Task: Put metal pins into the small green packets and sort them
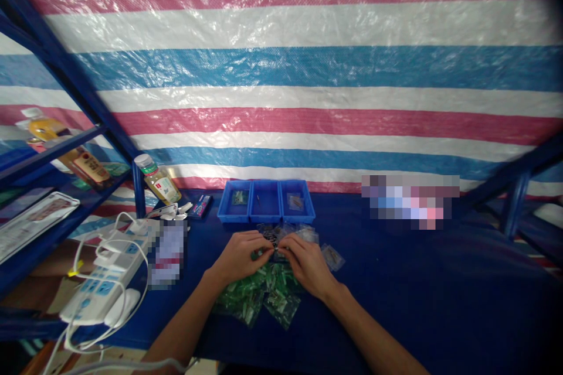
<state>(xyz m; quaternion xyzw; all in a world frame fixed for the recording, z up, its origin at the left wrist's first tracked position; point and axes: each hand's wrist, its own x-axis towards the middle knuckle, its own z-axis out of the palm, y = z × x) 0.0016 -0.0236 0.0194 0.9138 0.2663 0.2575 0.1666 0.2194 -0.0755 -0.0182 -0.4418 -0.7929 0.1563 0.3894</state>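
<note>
Beyond green packets (245, 300), left hand (244, 254) and right hand (308, 262) pinch a small part (276, 249).

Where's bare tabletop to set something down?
Widest: blue tabletop right of the right forearm, nearer than the pixelated patch. Smaller: between the blue trays and that patch. Crowded: around left hand and right hand, with green bags and clear bags; left side, power strip.

Green-filled clear packets (244, 302), loosely heaped on blue tabletop (396, 287), small dark pieces (265, 231), clustered just beyond
</note>
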